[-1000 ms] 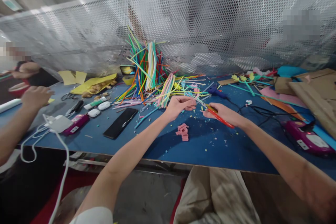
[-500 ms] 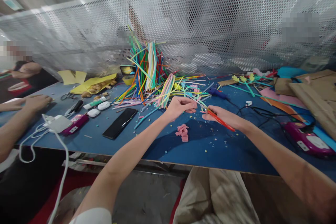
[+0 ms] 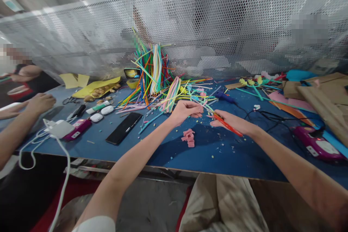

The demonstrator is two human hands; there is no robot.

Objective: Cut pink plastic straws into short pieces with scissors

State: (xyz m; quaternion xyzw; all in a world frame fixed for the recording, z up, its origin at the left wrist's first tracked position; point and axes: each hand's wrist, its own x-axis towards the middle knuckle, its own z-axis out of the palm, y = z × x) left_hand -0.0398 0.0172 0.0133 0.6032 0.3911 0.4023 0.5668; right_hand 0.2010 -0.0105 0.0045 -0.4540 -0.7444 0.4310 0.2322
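Observation:
My left hand point(image 3: 186, 111) is closed in a pinch over the blue table, its fingertips pointing right. Whatever sits between those fingers is too small or hidden to name. Closed round a red-handled tool point(image 3: 228, 124) is my right hand point(image 3: 235, 121). The tool's slim metal tip points left and reaches close to my left fingertips; whether it touches them I cannot tell. On the table below and between my hands lies a small heap of short pink pieces point(image 3: 189, 138). Behind my hands rises a large bundle of coloured pipe cleaners point(image 3: 156, 72), several lying loose.
A black phone point(image 3: 124, 127) lies left of my left arm. Purple power strips point(image 3: 78, 129) point(image 3: 318, 145) with cables stand at both sides. A blue glue gun point(image 3: 227, 96) lies behind my right hand. Cardboard point(image 3: 323, 98) is piled at right. Another person's hand point(image 3: 40, 103) is at far left.
The other person's hand at far left has lifted and curled a little. My two hands stay almost in place, with the tool's tip still by my left fingertips.

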